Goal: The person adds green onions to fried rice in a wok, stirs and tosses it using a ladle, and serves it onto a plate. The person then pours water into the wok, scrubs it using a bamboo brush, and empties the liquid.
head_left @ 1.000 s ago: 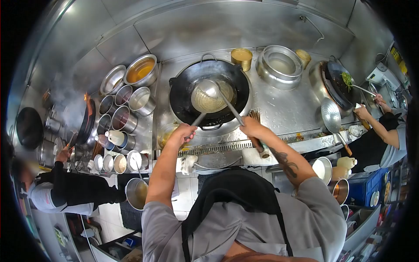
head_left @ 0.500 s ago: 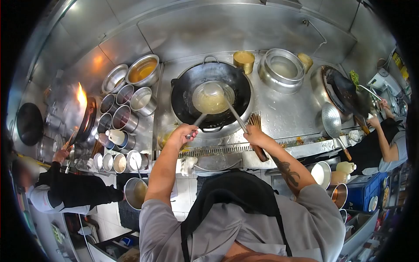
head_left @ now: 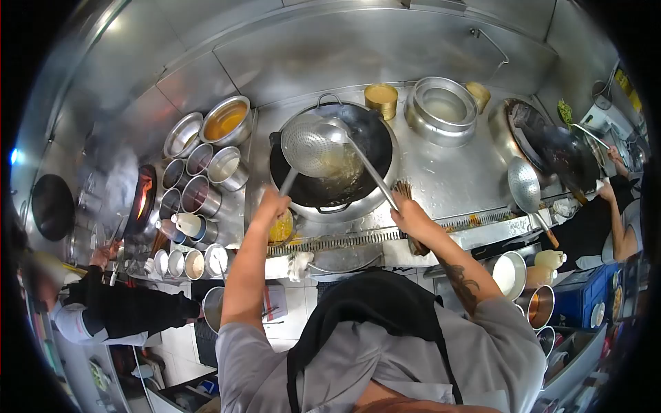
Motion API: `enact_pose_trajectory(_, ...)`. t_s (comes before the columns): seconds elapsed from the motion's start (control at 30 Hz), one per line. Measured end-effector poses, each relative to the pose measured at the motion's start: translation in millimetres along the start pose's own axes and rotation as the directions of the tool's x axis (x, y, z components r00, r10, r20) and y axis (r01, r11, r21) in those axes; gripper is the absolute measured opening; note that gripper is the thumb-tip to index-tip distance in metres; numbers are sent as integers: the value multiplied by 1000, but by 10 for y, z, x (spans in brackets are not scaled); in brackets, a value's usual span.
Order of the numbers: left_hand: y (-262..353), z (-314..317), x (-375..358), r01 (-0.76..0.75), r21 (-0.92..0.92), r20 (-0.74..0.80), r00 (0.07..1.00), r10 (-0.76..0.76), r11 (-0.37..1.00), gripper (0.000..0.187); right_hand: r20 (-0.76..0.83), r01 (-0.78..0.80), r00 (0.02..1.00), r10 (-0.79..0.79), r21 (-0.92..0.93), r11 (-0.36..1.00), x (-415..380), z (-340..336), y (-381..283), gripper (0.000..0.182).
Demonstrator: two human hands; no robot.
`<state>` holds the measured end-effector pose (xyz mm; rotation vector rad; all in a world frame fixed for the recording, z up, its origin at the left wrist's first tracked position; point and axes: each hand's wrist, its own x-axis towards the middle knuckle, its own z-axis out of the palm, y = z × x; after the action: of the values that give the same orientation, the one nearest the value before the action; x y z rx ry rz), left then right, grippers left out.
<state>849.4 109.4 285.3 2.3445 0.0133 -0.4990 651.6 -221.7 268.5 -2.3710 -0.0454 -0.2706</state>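
My left hand (head_left: 275, 205) grips the handle of a round perforated skimmer (head_left: 306, 151), tilted over the left part of a black wok (head_left: 377, 148). The long handle of a ladle (head_left: 370, 168) is closed in my right hand (head_left: 411, 213). Its bowl overlaps the skimmer's upper right edge. Pale yellow, wet-looking contents (head_left: 344, 171) lie in the wok below the skimmer. Under my left wrist is a container of yellow food (head_left: 281, 226). A bamboo brush (head_left: 403, 188) stands by my right hand, partly hidden behind it.
Left of the wok stand several steel pots (head_left: 200, 195) and a bowl of orange liquid (head_left: 226, 118). A gold tin (head_left: 381, 100) and a large steel pot (head_left: 441, 131) are behind. Another skimmer (head_left: 525, 184) lies right. Co-workers (head_left: 113, 303) stand at both sides, near woks.
The skimmer has moved up and left out of the wok's middle and tilted, with the ladle rising beside it. The left flame is lower. At right, the co-worker's wok has shifted.
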Motion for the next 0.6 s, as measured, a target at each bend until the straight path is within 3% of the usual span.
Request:
enact_pose_trajectory(0.07, -228, 191, 104, 191, -285, 270, 956, -112, 939, 18, 72, -53, 996, 49, 60, 997, 114, -29, -142, 31)
enact_pose_trajectory(0.2, -262, 405, 29, 381, -514, 485, 868, -105, 768, 11, 140, -69, 988, 67, 10, 998, 195, -106, -288, 27)
enact_pose_trajectory(0.3, -296, 509, 17, 436, -593, 534, 842, -74, 677, 9, 196, -45, 978, 65, -105, 993, 297, -78, -231, 27)
enact_pose_trajectory(0.43, -264, 538, 30, 464, -589, 558, 826, -82, 662, 8, 274, -41, 954, 117, -270, 962, 323, 99, -136, 27)
enact_pose_trajectory(0.47, -289, 552, 68, 475, -599, 568, 820, -77, 645, 8, 282, 23, 958, 46, -238, 971, 230, 67, -103, 28)
enact_pose_trajectory(0.5, -312, 562, 94, 488, -607, 578, 813, -73, 627, 8, 297, 10, 952, 73, -268, 963, 136, -15, -143, 28)
enact_pose_trajectory(0.6, -301, 503, 69, 409, -592, 495, 865, -87, 695, 10, 342, 13, 933, 109, -336, 942, -87, -310, -197, 28)
